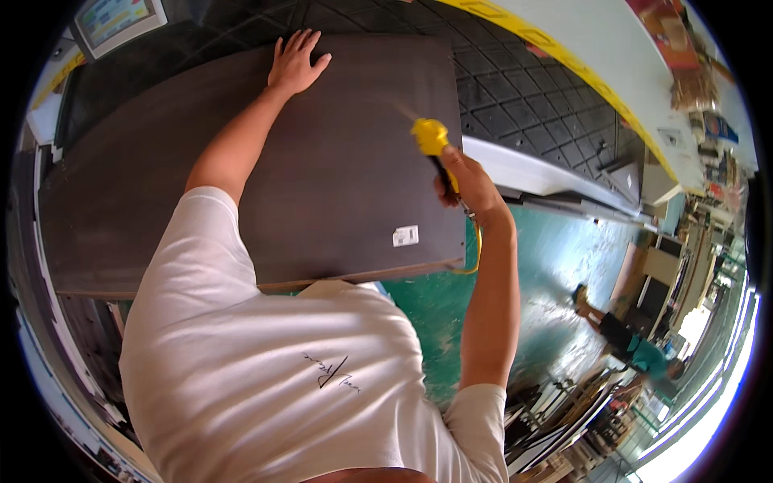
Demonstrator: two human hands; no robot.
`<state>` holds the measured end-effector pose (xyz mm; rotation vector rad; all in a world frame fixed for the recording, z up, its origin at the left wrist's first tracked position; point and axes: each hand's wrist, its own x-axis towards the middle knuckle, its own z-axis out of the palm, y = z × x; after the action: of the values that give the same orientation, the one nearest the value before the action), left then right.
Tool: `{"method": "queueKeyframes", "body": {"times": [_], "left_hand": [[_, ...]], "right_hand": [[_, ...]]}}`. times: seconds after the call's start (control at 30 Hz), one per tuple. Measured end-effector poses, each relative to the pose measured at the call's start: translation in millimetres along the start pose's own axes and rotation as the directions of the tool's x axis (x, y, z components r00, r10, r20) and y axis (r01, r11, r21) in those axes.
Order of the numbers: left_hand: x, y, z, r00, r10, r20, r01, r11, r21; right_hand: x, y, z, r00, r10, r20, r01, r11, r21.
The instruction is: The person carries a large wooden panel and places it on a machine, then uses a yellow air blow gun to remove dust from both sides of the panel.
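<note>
A large dark brown board (pixel 338 169) lies in front of me, with a small white label (pixel 406 236) near its close right corner. My left hand (pixel 295 66) rests flat near the board's far edge, fingers spread. Over the right part of the board, my right hand (pixel 471 185) grips a yellow air blow gun (pixel 431 137). Its thin nozzle is blurred and points to the far left. A yellow hose (pixel 480 245) hangs from the gun's handle, partly hidden behind my wrist.
Beyond the board stretches a black, grooved machine bed (pixel 523 109), bordered by a yellow strip (pixel 555 52). A screen (pixel 117 22) stands at the far left. A pale metal rail (pixel 531 169) runs to the right. Another person (pixel 636 346) is farther off on the green floor (pixel 555 266).
</note>
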<state>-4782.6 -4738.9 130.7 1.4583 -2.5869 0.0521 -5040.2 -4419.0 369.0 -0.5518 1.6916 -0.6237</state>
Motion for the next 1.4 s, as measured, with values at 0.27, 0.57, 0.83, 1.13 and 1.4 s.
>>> {"method": "queueKeyframes", "body": {"times": [0.27, 0.57, 0.83, 1.13, 1.4], "left_hand": [[-56.3, 85.2, -16.0, 0.969, 0.244, 0.041, -0.243, 0.969, -0.041], [-222.0, 211.6, -61.6, 0.885, 0.463, 0.041, -0.434, 0.855, -0.284], [-412.8, 155.9, -115.6, 0.972, 0.231, 0.034, -0.205, 0.917, -0.343], [-616.8, -21.6, -165.6, 0.959, -0.28, 0.05, 0.282, 0.958, -0.045], [-709.5, -99.9, -154.4, 0.812, -0.573, 0.11, 0.578, 0.766, -0.279]], "right_hand": [[-116.6, 177.7, -14.0, 0.958, 0.027, -0.286, -0.005, 0.997, 0.079], [-211.8, 299.2, 1.0, 0.903, 0.008, -0.43, 0.152, 0.929, 0.338], [-263.8, 412.0, 15.5, 0.951, -0.021, -0.309, 0.198, 0.807, 0.557], [-189.2, 361.5, 126.6, 0.917, -0.272, 0.292, 0.189, 0.94, 0.283], [-112.9, 210.4, 331.4, 0.885, -0.352, 0.306, 0.289, 0.929, 0.233]]}}
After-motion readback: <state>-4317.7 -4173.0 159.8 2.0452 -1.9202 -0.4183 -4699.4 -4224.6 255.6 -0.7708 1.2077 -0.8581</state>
